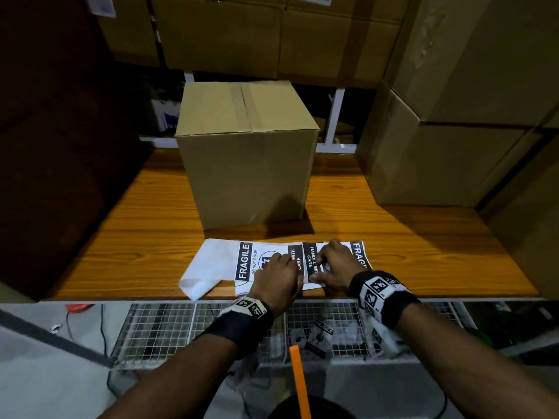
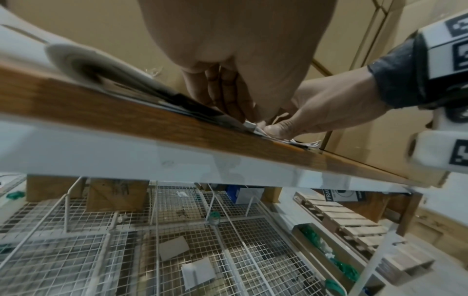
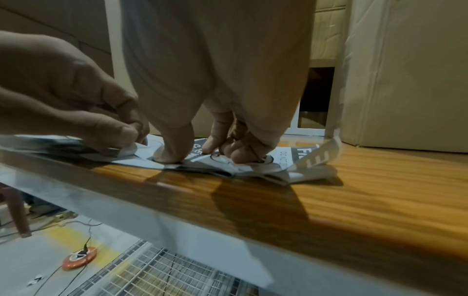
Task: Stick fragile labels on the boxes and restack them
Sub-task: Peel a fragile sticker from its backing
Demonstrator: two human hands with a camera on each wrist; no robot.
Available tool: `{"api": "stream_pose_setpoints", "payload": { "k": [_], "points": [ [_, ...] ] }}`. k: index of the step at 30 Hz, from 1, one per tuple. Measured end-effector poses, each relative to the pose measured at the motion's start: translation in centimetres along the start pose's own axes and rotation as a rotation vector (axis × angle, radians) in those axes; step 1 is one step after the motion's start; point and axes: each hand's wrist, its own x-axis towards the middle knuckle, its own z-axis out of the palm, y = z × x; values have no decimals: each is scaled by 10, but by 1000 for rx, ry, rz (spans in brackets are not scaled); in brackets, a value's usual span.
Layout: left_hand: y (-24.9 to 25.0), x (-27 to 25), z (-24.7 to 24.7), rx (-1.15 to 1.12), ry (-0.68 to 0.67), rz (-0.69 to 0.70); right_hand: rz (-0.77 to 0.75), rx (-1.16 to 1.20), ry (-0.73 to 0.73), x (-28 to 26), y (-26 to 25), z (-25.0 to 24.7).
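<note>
The left hand (image 1: 279,275) pinches a label's near edge between thumb and curled fingers (image 3: 121,130), low in the middle of the head view. Just to its right, the right hand (image 1: 335,267) presses down on the label strip (image 1: 242,261): thumb (image 3: 174,148) and bent fingertips bear on the printed paper, fingers close together. Whether it grips the paper or only pins it I cannot tell.

The strip reads FRAGILE and HANDLE WITH CARE. It lies flat along the near edge of the table (image 1: 423,252), and its blank left end curls over the edge at lower left.

Beyond the strip, at the frame's centre, a sealed cardboard box (image 1: 248,164) stands upright on the table, apart from the labels. Stacked cartons (image 1: 438,146) fill the right side and top. Wire baskets (image 1: 160,328) sit below the table edge.
</note>
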Motion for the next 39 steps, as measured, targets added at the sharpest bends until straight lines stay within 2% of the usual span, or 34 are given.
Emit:
{"api": "stream_pose_setpoints", "payload": {
  "k": [14,28,35,39],
  "points": [
    [-9,0,7,-133,64,-39,59,58,-47,1,-7,-9],
    [-5,-4,2,-90,35,-66,47,39,-28,-1,-7,-2],
    [-10,-3,6,-186,64,-48,86,73,-36,4,-8,-3],
    [-19,-5,-1,-377,106,-3,77,65,-42,5,-6,-3]
  ]
}}
